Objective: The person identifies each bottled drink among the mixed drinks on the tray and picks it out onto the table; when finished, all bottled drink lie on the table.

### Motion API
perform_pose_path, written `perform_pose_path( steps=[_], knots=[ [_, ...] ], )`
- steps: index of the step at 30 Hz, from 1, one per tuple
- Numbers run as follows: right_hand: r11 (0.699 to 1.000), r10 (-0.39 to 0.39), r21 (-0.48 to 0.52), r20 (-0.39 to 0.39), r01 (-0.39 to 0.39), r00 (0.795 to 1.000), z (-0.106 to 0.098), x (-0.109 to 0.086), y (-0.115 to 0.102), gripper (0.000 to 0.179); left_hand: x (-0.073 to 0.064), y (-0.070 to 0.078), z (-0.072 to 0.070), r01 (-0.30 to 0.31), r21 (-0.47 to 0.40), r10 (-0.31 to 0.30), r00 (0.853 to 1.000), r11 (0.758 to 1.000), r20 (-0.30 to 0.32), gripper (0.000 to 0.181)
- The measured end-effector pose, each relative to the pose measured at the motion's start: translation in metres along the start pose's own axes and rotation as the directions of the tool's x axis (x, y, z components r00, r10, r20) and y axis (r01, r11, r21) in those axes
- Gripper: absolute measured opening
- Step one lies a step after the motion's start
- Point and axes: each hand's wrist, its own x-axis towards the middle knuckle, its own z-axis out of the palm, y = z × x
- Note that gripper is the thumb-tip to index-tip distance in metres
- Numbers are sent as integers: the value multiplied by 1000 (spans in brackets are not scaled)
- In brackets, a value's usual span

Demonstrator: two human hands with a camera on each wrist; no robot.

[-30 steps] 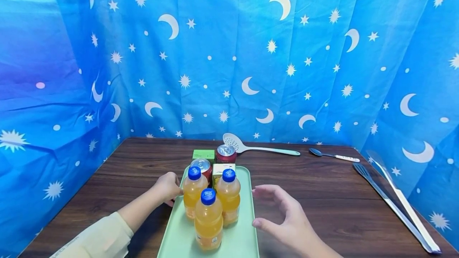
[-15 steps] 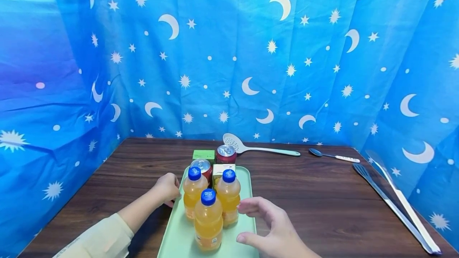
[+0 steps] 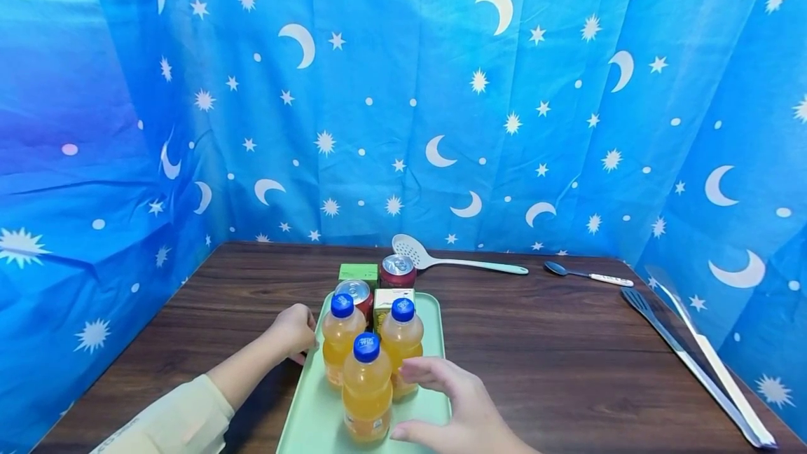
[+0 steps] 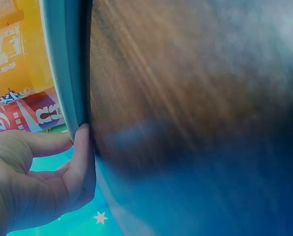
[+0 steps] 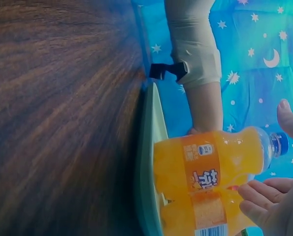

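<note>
In the head view, a pale green tray [image 3: 431, 317] carries three orange-drink bottles with blue caps: a front bottle [image 3: 367, 398], a left bottle [image 3: 340, 335] and a right bottle [image 3: 405, 335]. Behind them stand a red soda can [image 3: 354, 291] and a small yellow-and-white carton [image 3: 394, 294]. My left hand [image 3: 293, 331] pinches the tray's left rim between thumb and finger, plain in the left wrist view. My right hand [image 3: 463, 405] hangs over the tray's right side, thumb and fingers spread beside the front bottle, partly hiding the right bottle. Whether it touches a bottle I cannot tell.
A green box [image 3: 358, 272] and a dark red can [image 3: 398, 270] stand at the tray's far end. Beyond lies a slotted ladle [image 3: 441, 260]. To the right are a spoon [image 3: 586, 273], a slotted spatula [image 3: 681, 352] and a long white-handled utensil [image 3: 719, 363].
My right hand has moved left from beyond the tray's right edge to beside the front bottle. The left hand stays at the left rim; the tray and bottles hold their places.
</note>
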Motion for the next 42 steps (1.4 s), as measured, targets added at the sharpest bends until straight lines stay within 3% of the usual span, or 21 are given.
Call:
perform_pose_path(
  steps=[9,21,30,42],
  knots=[
    [998,-57,-25,1,57,998,9,6,3,50,0,0,0,-2,0,2,1000,1000,-3,20],
    [999,30,13,-3,-30,1000,21,16,4,52,0,2,0,18,8,-18,1000,1000,2,22],
    [997,25,-71,-70,-30,997,27,19,1,55,3,5,-1,23,5,-23,1000,1000,10,24],
    [988,147,-35,-132,-153,980,39,23,-4,59,1,3,-1,10,4,-10,1000,1000,11,24]
  ],
)
